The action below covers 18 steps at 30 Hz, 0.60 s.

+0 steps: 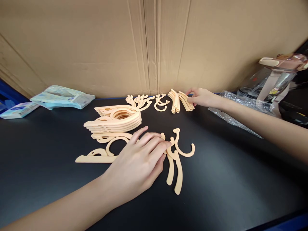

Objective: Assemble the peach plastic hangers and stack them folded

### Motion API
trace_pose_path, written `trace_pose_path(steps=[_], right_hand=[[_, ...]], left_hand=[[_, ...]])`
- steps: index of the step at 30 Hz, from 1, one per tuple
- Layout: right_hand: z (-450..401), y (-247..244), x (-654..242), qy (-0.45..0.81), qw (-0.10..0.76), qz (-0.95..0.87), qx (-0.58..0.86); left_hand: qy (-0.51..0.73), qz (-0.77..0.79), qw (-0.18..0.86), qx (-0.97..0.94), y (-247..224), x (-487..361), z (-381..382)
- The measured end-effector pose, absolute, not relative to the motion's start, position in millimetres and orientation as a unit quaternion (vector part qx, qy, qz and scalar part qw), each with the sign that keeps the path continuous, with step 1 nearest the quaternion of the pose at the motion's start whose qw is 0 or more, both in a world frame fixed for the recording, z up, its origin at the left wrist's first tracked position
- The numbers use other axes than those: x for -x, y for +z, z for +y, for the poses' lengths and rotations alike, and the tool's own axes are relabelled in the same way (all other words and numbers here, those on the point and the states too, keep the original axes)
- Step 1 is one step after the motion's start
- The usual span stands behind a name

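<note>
My left hand (141, 160) lies palm down over cream plastic hanger parts, its fingers bent and closed at the ends of a hook-shaped piece (171, 148); the fingertip contact is partly hidden. Two curved strips (178, 175) point toward me beside it, and a loose hook (185, 155) lies just to the right. Under the hand, a flat hanger body (96, 159) sticks out leftward. Farther back, my right hand (201, 97) has its thumb and fingers around the right bundle of curved strips (186, 102). Another bundle of strips (174, 102) sits against its left side.
A stack of hanger bodies (113, 123) stands left of centre, with several small hooks (141, 102) behind. Tissue packs (64, 96) lie at the far left. Clear plastic wrap (237, 107) and a transparent bottle (276, 78) are at the right. Cardboard (96, 48) walls the back.
</note>
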State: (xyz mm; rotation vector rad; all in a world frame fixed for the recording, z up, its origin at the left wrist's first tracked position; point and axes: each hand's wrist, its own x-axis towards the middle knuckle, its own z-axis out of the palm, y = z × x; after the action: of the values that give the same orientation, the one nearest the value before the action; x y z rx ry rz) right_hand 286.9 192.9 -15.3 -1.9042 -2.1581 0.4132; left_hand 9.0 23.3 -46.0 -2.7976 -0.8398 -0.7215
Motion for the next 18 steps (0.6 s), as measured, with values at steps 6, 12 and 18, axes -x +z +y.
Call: trace_pose_path(steps=[6,12,18], right_hand=[[192.7,-16.6,-289.8,0.118,0.106,-0.738,0.656],[193.2,-18.1,-291.3,0.059,0.068,-0.758,0.646],[191.5,-20.7,-286.4,0.057,0.060,-0.781,0.619]], left_hand=[[-0.230,-0.281,0.067,0.929,-45.9,-9.8,23.0],[-0.233,-0.282,0.066,0.928,-45.7,-7.3,22.7],[-0.235,-0.280,0.065,0.929,-46.4,-8.7,24.0]])
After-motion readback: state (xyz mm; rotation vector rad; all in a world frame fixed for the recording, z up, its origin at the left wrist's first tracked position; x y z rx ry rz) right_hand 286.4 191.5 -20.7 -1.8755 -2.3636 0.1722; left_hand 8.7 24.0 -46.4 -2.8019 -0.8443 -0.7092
